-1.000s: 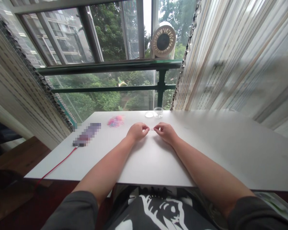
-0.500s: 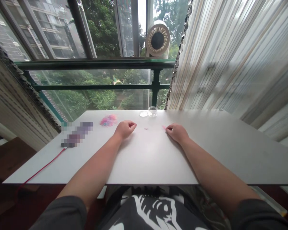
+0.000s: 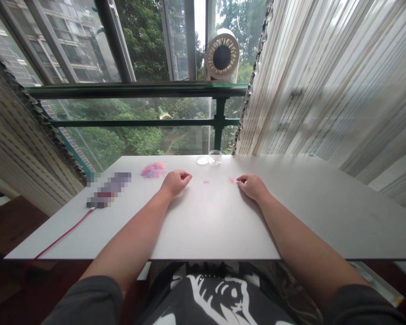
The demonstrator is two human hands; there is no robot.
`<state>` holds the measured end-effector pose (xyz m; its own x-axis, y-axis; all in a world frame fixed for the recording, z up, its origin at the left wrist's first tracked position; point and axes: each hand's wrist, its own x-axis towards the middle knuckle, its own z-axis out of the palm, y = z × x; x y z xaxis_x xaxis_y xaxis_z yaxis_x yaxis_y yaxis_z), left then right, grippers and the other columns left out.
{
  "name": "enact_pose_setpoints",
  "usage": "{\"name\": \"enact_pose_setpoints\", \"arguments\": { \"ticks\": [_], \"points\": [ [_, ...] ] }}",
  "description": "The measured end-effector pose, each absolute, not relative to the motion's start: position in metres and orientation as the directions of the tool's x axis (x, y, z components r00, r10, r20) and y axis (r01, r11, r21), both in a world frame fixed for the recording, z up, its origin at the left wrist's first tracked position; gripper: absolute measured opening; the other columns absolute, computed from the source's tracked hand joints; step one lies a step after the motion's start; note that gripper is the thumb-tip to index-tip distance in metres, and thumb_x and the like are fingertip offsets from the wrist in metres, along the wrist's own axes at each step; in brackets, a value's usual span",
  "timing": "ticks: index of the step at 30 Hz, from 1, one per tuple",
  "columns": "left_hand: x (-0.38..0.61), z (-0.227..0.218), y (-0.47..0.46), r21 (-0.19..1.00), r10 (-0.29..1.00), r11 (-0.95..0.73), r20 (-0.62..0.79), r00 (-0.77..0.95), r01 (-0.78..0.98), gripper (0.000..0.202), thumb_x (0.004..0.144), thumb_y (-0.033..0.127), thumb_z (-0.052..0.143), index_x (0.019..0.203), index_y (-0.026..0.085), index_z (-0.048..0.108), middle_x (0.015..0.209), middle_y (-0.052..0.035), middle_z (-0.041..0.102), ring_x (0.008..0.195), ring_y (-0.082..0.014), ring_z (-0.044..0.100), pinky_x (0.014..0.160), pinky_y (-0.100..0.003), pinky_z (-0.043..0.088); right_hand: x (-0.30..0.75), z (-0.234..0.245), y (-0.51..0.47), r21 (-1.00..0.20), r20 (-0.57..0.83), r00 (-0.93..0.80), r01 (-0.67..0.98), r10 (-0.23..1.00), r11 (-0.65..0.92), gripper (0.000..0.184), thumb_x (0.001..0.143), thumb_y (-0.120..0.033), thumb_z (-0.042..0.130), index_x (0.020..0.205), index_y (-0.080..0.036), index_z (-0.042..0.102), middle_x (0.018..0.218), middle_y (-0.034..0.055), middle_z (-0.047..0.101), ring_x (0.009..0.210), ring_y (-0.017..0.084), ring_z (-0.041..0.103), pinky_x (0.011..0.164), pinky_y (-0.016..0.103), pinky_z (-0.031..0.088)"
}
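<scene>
Facing each other from either side of a gap, the left hand [image 3: 176, 184] and right hand [image 3: 253, 186] sit low at the tabletop [image 3: 216, 234], well apart, fingers curled and thumb tips drawn close to the index fingers. Such a pinch suits small, flat things, but whether anything is caught in either one I cannot tell. Just beside the right fingertips, on their inner side, lies a pink piece [image 3: 230, 180], close enough to be touched with little movement of the wrist. Between the hands, nearer the middle, lies a smaller pale piece [image 3: 206, 182], probably placed there so both can get at it. Beyond the left hand, a little to its outer side, a loose multicoloured pile [image 3: 153, 170] is heaped within easy reach. Ahead of the gap, near the far edge, a clear cup [image 3: 215, 158] stands upright next to a pale disc [image 3: 202, 160], seemingly set back to leave working room. Well out from the left forearm lies a pixelated dark device [image 3: 108, 189], its red cable [image 3: 64, 235] running over the near edge, away from the fingers.
</scene>
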<state>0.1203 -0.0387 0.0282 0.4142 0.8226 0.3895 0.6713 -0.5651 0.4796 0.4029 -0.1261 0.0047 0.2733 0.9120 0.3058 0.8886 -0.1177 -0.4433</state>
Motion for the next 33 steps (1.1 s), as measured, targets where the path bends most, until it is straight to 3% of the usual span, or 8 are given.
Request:
{"name": "enact_pose_setpoints", "arguments": {
  "ticks": [4, 9, 17, 23, 33],
  "points": [
    [0.12, 0.028, -0.038, 0.453, 0.81, -0.582, 0.398, 0.431, 0.675, 0.028, 0.075, 0.038, 0.046, 0.083, 0.02, 0.067, 0.081, -0.0017, 0.067, 0.072, -0.0147, 0.059, 0.067, -0.024, 0.044, 0.408, 0.006, -0.129, -0.513, 0.302, 0.323, 0.848, 0.897, -0.133, 0.023, 0.071, -0.023, 0.05, 0.085, -0.019, 0.068, 0.084, 0.0042, 0.067, 0.074, 0.015, 0.058, 0.07, 0.024, 0.041],
    [0.13, 0.026, -0.046, 0.331, 0.718, -0.692, 0.405, 0.566, 0.642, 0.026, 0.075, 0.035, 0.047, 0.085, 0.02, 0.065, 0.084, -0.0026, 0.065, 0.076, -0.0155, 0.057, 0.073, -0.026, 0.044, 0.407, 0.008, -0.129, -0.514, 0.279, 0.34, 0.843, 0.898, -0.16, 0.021, 0.07, -0.021, 0.049, 0.078, -0.019, 0.068, 0.08, 0.0041, 0.067, 0.07, 0.015, 0.058, 0.066, 0.024, 0.04],
    [0.16, 0.019, -0.073, 0.211, 0.532, -0.847, 0.309, 0.789, 0.488, 0.034, 0.079, 0.036, 0.044, 0.106, 0.02, 0.058, 0.117, -0.0048, 0.055, 0.105, -0.0181, 0.049, 0.093, -0.03, 0.036, 0.401, 0.011, -0.133, -0.507, 0.209, 0.261, 0.853, 0.942, -0.124, 0.019, 0.068, -0.022, 0.05, 0.072, -0.02, 0.068, 0.064, 0.0009, 0.065, 0.056, 0.011, 0.054, 0.056, 0.02, 0.037],
    [0.164, 0.015, -0.073, 0.191, 0.546, -0.838, 0.276, 0.791, 0.511, 0.036, 0.08, 0.038, 0.044, 0.108, 0.021, 0.057, 0.121, -0.0055, 0.052, 0.111, -0.0183, 0.046, 0.096, -0.03, 0.034, 0.4, 0.009, -0.132, -0.491, 0.246, 0.163, 0.871, 0.955, -0.022, 0.018, 0.069, -0.027, 0.054, 0.075, -0.024, 0.07, 0.069, 0.0002, 0.066, 0.061, 0.012, 0.055, 0.059, 0.021, 0.038],
    [0.163, 0.012, -0.066, 0.197, 0.58, -0.815, 0.265, 0.77, 0.545, 0.041, 0.08, 0.041, 0.041, 0.112, 0.019, 0.055, 0.126, -0.0069, 0.048, 0.115, -0.0187, 0.043, 0.097, -0.031, 0.032, 0.398, 0.003, -0.126, -0.44, 0.262, 0.202, 0.895, 0.944, -0.069, 0.021, 0.073, -0.029, 0.051, 0.081, -0.028, 0.07, 0.08, 0.001, 0.068, 0.07, 0.015, 0.058, 0.063, 0.023, 0.039]
  ]
}}
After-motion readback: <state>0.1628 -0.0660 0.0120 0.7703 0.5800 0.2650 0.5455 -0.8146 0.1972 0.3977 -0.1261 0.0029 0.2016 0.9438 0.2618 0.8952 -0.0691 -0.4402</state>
